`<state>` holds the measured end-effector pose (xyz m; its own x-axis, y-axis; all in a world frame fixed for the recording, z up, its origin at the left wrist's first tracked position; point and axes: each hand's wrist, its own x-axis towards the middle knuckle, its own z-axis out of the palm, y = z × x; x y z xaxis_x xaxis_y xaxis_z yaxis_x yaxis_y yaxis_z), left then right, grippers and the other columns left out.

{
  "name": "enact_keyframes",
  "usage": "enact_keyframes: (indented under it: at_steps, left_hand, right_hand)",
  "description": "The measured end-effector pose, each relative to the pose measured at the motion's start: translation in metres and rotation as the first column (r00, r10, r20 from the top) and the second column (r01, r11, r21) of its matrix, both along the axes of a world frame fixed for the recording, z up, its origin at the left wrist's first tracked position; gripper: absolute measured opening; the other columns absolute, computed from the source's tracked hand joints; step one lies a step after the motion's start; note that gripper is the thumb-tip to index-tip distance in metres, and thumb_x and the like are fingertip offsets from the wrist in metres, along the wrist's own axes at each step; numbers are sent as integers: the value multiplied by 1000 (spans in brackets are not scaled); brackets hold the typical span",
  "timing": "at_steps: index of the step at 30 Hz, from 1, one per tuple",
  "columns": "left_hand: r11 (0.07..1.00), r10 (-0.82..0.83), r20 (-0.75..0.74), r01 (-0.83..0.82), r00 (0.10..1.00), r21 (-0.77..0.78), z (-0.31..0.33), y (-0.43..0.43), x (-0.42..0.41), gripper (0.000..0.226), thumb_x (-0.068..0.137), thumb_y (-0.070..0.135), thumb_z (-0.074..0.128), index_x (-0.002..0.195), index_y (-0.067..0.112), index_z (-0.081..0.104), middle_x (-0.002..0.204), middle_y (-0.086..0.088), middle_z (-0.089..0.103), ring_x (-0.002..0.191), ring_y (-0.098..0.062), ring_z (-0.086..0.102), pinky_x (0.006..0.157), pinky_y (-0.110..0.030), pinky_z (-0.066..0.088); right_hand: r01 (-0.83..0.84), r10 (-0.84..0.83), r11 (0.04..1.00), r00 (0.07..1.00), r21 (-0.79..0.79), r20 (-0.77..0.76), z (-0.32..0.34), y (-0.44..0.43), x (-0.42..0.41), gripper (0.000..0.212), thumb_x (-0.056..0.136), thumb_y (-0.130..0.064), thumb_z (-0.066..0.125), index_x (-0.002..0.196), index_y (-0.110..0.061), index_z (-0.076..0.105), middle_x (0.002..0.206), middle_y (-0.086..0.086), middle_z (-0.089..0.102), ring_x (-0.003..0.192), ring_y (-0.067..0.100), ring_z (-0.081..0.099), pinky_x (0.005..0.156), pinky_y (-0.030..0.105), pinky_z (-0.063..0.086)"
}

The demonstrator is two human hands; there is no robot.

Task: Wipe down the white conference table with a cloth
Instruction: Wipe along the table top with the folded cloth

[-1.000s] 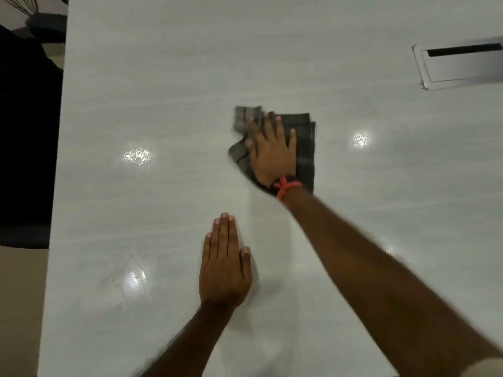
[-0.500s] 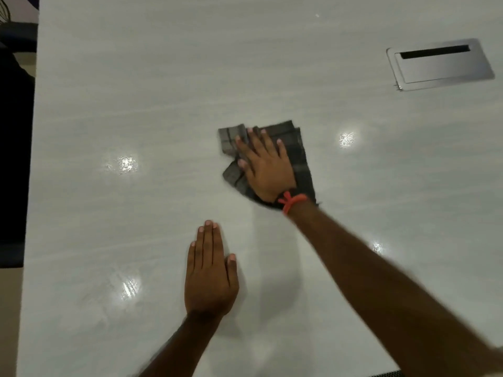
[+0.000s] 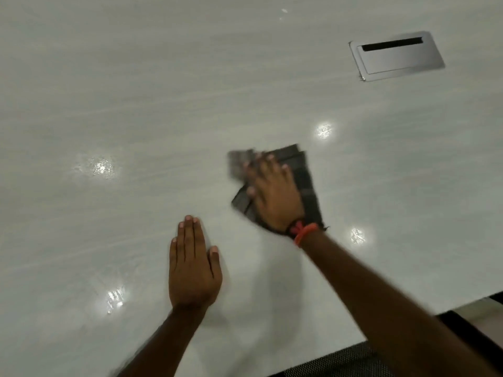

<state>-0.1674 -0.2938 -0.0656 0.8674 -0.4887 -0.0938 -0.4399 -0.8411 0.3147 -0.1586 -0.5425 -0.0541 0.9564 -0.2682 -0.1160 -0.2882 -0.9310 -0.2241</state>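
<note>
The right hand [image 3: 275, 195] lay flat, fingers spread, pressing the cloth [image 3: 304, 172] on the middle of the table [image 3: 136, 104], left hand [image 3: 192, 268] flat and empty beside; wiping seemed midway, much surface probably left.

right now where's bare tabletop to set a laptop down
Bare table left of the metal cable hatch and beyond the left hand. Crowded only where the right hand presses the grey cloth.
</note>
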Motion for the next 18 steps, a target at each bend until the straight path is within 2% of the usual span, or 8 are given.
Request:
enact_keyframes:
  at_steps: [2,4,7,9,12,14,16,18]
  left_hand:
    - [1000,-1,-14,1,1000,4,-1,0,0,66,101,33,31,159,5,14,167,-11,14,155,-23,10,125,-44,16]
    - [1000,-6,-4,6,1000,10,-3,1,0,66,101,33,31,158,5,14,166,-12,15,155,-23,10,125,-43,15]
    - [1000,-18,37,17,999,11,-4,2,0,64,102,32,31,158,4,16,166,-13,17,155,-25,12,125,-42,15]
    - [1000,-6,45,6,999,2,-4,2,-1,64,102,32,31,158,4,18,166,-13,18,154,-25,14,125,-42,16]
    - [1000,16,47,-16,999,-16,-4,1,-3,64,101,32,31,158,5,20,165,-12,20,154,-25,16,125,-40,14]
    - [1000,22,47,-22,999,-7,-4,0,-4,63,101,33,29,158,5,20,165,-12,20,154,-25,17,125,-40,15]
    - [999,35,56,-36,998,13,-2,-1,-5,64,102,35,27,157,4,21,165,-13,21,153,-26,19,124,-43,18]
    - [997,78,14,-78,997,3,-1,-1,-11,65,101,37,26,157,4,21,165,-13,20,153,-28,19,123,-45,18]
  right_hand:
    - [-197,198,980,980,26,-17,1,36,-37,58,104,-44,30,160,-32,19,169,3,14,156,26,11,123,47,8]
    - [-210,210,978,978,14,2,0,1,-59,58,104,-44,29,160,-32,20,169,2,15,155,26,13,122,48,13]
    - [142,-142,987,990,-78,5,-3,-102,-76,59,102,-42,27,159,-29,23,167,8,20,153,34,20,118,60,25]
    - [394,-394,918,919,-48,4,1,-153,-85,60,101,-46,21,159,-29,24,168,9,18,154,33,16,119,61,21]
    - [500,-500,865,866,-34,12,2,-127,-77,63,100,-48,21,160,-29,24,168,9,17,155,32,14,121,59,16]
    - [374,-373,926,927,-47,35,2,-65,-86,62,100,-45,24,159,-27,26,167,10,20,153,35,19,119,59,20]
    - [114,-114,993,993,-19,20,-2,7,-122,61,101,-45,28,160,-28,25,168,8,19,154,35,17,120,57,18]
    - [-160,160,987,987,19,-3,4,46,-175,59,103,-47,32,159,-32,25,168,4,17,155,30,13,122,53,13]
